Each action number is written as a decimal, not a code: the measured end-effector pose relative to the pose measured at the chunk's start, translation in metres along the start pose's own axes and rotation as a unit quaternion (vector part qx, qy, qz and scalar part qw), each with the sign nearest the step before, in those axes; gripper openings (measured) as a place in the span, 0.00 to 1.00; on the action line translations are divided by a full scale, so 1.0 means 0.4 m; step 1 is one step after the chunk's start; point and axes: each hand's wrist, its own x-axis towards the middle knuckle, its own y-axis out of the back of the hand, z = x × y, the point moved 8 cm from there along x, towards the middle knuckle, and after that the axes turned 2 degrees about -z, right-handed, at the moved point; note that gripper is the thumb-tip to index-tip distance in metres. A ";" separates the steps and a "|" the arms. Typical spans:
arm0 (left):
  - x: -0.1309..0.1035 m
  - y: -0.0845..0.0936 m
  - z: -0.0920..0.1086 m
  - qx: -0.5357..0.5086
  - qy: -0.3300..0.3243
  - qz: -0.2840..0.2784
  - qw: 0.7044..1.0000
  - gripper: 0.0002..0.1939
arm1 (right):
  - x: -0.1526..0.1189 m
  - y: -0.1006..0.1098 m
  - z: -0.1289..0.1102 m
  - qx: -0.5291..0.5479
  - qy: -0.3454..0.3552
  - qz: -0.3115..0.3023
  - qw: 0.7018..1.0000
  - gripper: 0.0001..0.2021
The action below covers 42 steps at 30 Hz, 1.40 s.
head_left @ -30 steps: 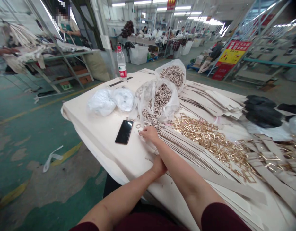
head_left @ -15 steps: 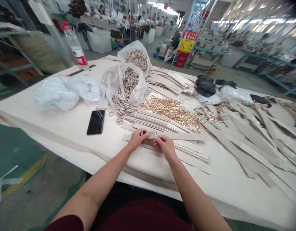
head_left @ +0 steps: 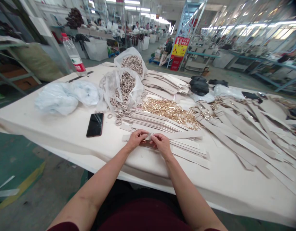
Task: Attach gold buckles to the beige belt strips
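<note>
Head view: on the near side of a heap of gold rectangular buckles [head_left: 166,109], the left hand [head_left: 137,138] and right hand [head_left: 161,143] pinch one end of a flat beige strap [head_left: 184,135], fingertips nearly closed; anything smaller between them is hidden. Its free length lies over loose strips [head_left: 191,157], also nearer than the heap, so tugging might drag them askew.

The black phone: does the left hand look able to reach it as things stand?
Likely yes: only flat strip ends and bare table lie between the left hand and the phone, though that hand holds a strip.
</note>
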 end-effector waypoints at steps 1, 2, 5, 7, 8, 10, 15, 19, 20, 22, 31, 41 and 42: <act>0.001 0.001 -0.002 -0.003 0.004 -0.005 1.000 0.17 | 0.004 0.000 -0.002 -0.002 0.002 -0.008 1.000 0.18; 0.002 0.001 -0.003 -0.005 0.007 -0.012 1.000 0.17 | 0.007 -0.001 -0.002 0.002 0.002 -0.015 1.000 0.18; 0.005 -0.002 -0.003 0.001 0.012 -0.032 0.999 0.17 | 0.017 -0.002 0.000 0.025 -0.003 -0.023 0.999 0.18; 0.005 -0.008 0.001 0.018 0.004 -0.042 0.999 0.16 | 0.021 -0.007 0.002 0.025 -0.006 -0.041 0.999 0.17; 0.005 -0.012 0.004 0.027 -0.002 -0.048 0.998 0.16 | 0.023 -0.010 0.003 0.025 -0.009 -0.052 0.998 0.17; 0.003 -0.021 0.010 0.046 -0.013 -0.057 0.997 0.16 | 0.027 -0.013 0.005 0.027 -0.015 -0.070 0.997 0.19; 0.002 -0.020 0.014 0.040 -0.017 -0.050 0.998 0.20 | 0.035 -0.038 -0.008 -0.067 0.011 -0.109 0.992 0.29; 0.007 -0.026 0.019 0.028 -0.015 -0.088 0.996 0.20 | 0.034 -0.055 -0.049 -0.258 0.102 -0.082 0.957 0.28; 0.008 -0.029 0.018 0.026 -0.005 -0.101 0.995 0.20 | 0.032 -0.052 -0.058 -0.288 0.110 -0.072 0.948 0.28; 0.008 -0.034 0.015 0.023 0.019 -0.116 0.993 0.23 | 0.025 -0.039 -0.070 -0.314 0.108 -0.085 0.939 0.29; 0.016 -0.072 0.081 0.022 0.005 -0.120 0.993 0.20 | 0.033 0.096 -0.167 -0.486 0.215 -0.138 0.836 0.25; -0.238 -0.172 0.172 0.044 0.066 -0.175 0.981 0.18 | -0.247 0.089 -0.269 -0.418 0.008 -0.288 0.862 0.15; -0.280 -0.179 0.135 0.049 0.094 -0.182 0.978 0.18 | -0.294 0.079 -0.207 -0.340 -0.068 -0.329 0.878 0.15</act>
